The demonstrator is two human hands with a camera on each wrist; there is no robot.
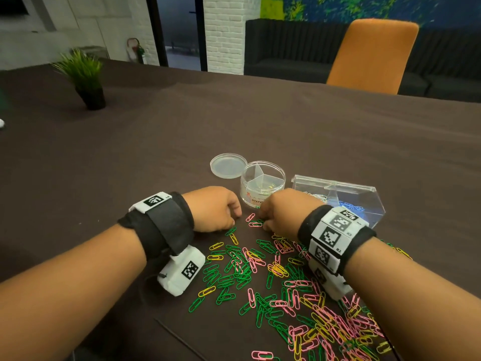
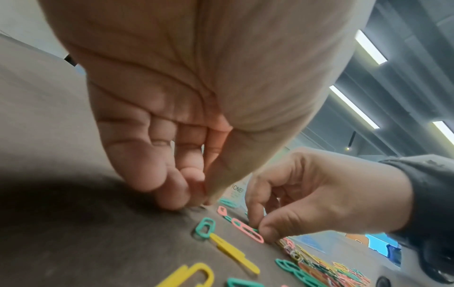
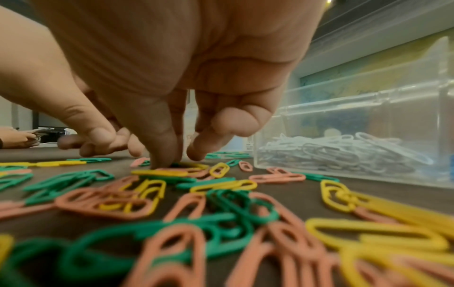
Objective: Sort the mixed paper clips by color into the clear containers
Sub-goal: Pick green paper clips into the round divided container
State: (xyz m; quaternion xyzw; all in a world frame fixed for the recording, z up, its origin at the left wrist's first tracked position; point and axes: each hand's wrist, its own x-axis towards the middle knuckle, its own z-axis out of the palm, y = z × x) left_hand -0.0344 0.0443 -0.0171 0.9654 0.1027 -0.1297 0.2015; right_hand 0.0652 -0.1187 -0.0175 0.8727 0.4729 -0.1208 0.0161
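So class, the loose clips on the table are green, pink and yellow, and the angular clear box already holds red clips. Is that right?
Not quite. The loose clips on the table are green, pink and yellow, but the angular clear box holds white clips, as the right wrist view shows; the head view adds blue ones, none red.

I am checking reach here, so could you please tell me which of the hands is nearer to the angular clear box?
Right. The right hand is just left of the angular clear box; the left hand lies farther left, beyond the round container.
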